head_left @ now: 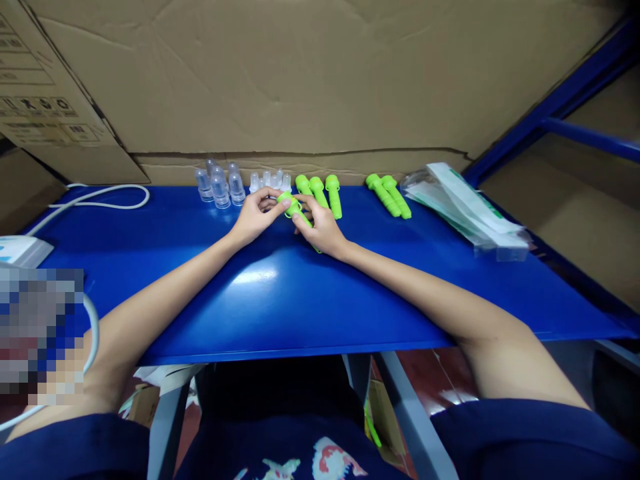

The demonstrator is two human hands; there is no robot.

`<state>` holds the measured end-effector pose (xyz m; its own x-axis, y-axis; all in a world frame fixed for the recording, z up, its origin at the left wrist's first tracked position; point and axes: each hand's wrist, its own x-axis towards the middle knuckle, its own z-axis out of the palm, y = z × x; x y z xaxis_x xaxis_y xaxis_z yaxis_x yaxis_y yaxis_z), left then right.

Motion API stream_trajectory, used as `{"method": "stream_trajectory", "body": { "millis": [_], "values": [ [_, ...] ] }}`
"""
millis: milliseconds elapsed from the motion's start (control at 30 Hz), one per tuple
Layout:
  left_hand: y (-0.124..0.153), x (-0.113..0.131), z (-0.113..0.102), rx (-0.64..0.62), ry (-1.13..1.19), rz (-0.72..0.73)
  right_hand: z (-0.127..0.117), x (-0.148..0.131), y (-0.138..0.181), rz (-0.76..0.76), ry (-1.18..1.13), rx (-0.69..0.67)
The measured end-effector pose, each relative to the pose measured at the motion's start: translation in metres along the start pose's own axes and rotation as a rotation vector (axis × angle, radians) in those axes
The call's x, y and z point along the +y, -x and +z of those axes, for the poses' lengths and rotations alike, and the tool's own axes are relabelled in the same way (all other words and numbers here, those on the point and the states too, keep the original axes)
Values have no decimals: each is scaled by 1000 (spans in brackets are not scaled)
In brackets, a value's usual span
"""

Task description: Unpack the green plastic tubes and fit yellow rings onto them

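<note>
Both hands meet near the far middle of a blue table (280,300). My right hand (323,230) is closed around a lime-green plastic piece (294,208), whose lower tip pokes out below the palm. My left hand (255,215) pinches the top end of the same piece with thumb and fingertips. Just behind the hands, three more green pieces (320,192) lie side by side, and two further green pieces (389,195) lie to the right. Clear plastic caps (220,185) and smaller clear parts (273,180) stand in a cluster at the back left.
A stack of clear plastic bags (465,210) lies at the table's right. A white cable (100,199) loops at the back left beside a white device (23,250). Cardboard (300,80) walls the back. A blue shelf frame (575,107) rises on the right.
</note>
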<state>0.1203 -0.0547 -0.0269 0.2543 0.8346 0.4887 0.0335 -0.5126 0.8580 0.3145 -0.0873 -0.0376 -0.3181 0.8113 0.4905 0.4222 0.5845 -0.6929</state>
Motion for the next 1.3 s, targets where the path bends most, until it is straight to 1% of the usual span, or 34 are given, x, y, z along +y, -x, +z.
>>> {"method": "stream_trajectory", "body": {
  "millis": [167,267,333,433,500,567,767,933,1133,1300],
  "values": [
    [-1,0,-2,-25,-39,38,-1,-3,1,-5,-36,-30],
    [2,5,-3,-23,-146,94,1,-2,1,-14,-13,2],
    [4,12,-4,-4,-268,168,1,1,1,-45,31,41],
    [6,21,-7,14,-518,286,1,5,-1,-94,125,95],
    [7,24,-8,14,-687,321,-1,6,-1,-115,194,127],
    [7,24,-7,10,-796,328,-2,5,0,-130,258,158],
    [10,18,-2,23,-836,362,0,4,3,-149,350,184],
    [12,23,0,44,-868,382,0,3,3,-136,384,159],
    [12,31,-3,17,-960,387,-2,3,4,-171,442,136],
    [10,31,-7,-39,-995,414,-3,3,5,-204,507,113]
  ]
}}
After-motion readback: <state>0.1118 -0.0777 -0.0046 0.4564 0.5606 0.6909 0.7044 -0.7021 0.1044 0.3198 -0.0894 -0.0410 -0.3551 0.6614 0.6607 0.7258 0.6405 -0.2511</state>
